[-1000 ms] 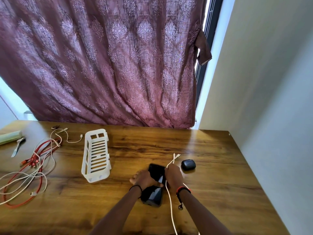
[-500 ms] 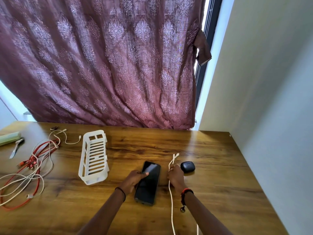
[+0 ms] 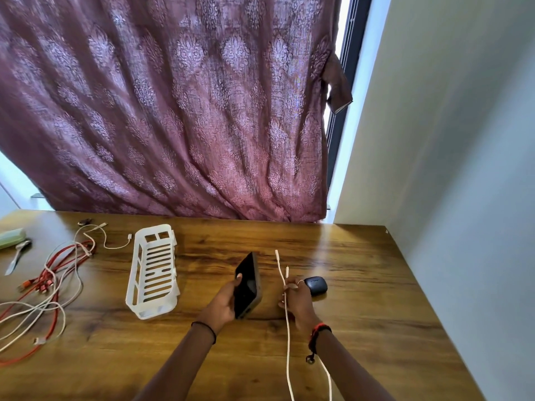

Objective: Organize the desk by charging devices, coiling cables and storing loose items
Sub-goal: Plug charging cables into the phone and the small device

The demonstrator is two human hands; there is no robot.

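The smooth brown wood worktop (image 3: pixel 376 328) has dark wavy lines in it. 2 bare arms reach over its near edge.

The left hand (image 3: pixel 223 305) has a thin black band (image 3: pixel 206 331) on its wrist. Its grip is closed around a flat black phone (image 3: pixel 247 285). The phone is lifted off the wood and tipped up, with its dark shiny glass facing left.

The right hand (image 3: pixel 298 302) has a red and black string band (image 3: pixel 318 335) on its wrist. Its grip pinches a thin white cable (image 3: pixel 287 342). 2 ends of the cable stick up past the fingers, and the rest runs back to the near edge.

Just beside the right hand sits a small, round, black earbud case (image 3: pixel 316 285) with its lid down. Bare wood goes on from it to the right edge, which lies along a pale wall (image 3: pixel 448 140).

Left of the phone, with bare wood between, stands a white plastic basket (image 3: pixel 153 270) with long slots cut in it. Farther left is a loose cable pile (image 3: pixel 49 277), red and white, all mixed up. Near the far left edge lie a shiny metal spoon (image 3: pixel 18 254) and a pale green case (image 3: pixel 11 238).

Behind the worktop hangs a dark pink curtain (image 3: pixel 173 111) with a leafy pattern and deep folds. A black window frame (image 3: pixel 344 82) shows beside it.
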